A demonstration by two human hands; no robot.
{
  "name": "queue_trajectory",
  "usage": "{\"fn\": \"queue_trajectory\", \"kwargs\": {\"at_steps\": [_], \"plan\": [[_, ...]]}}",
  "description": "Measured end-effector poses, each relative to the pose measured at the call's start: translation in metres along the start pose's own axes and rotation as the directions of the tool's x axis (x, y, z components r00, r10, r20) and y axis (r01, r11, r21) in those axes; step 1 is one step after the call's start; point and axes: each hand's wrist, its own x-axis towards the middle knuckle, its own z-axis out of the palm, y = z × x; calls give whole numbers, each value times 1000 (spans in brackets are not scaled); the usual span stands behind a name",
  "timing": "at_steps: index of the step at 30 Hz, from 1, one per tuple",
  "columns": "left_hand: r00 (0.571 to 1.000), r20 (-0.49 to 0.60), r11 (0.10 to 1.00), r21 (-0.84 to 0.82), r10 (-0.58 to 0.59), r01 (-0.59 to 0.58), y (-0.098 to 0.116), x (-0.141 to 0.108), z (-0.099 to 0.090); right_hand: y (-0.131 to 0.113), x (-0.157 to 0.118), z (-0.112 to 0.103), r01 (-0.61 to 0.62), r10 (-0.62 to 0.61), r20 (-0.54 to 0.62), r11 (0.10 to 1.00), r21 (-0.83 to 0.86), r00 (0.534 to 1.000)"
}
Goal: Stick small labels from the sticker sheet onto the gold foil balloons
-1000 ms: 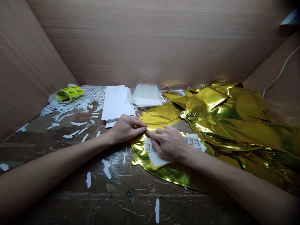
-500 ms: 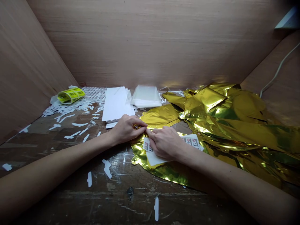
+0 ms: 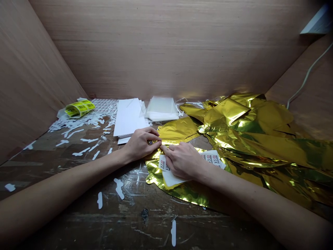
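Gold foil sheets (image 3: 182,196) lie on the brown table under both hands. My left hand (image 3: 143,142) has its thumb and index finger pressed together at the foil's upper left edge; what they pinch is too small to make out. Touching those fingertips is the extended index finger of my right hand (image 3: 184,159), whose other fingers are curled. Beneath my right hand, a sheet of printed white labels (image 3: 213,158) rests on the foil, and what its curled fingers hold, if anything, is hidden.
A large crumpled gold foil pile (image 3: 247,128) covers the right side. Behind the hands are a white card stack (image 3: 130,118) and clear plastic sleeves (image 3: 162,108). A yellow label roll (image 3: 79,108) and white scraps (image 3: 75,121) lie at the left.
The view has shifted slightly. Both hands stay at the same part of the foil, with almost the same finger pose.
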Motion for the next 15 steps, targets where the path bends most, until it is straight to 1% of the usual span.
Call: {"fn": "queue_trajectory", "kwargs": {"at_steps": [3,6,11,15], "plan": [[998,44,999,-9,-51,51,-2,2,0,0,-1,1,14,-14,-3,1000,3,1000],[993,58,995,-5,-98,98,-4,3,-1,-1,-2,2,18,-18,1,1000,6,1000],[990,69,992,-8,-125,126,-8,4,1,-1,-1,3,25,-25,8,1000,11,1000],[988,57,990,-15,-142,143,-11,6,3,-3,-1,2,19,-19,18,1000,0,1000]]}}
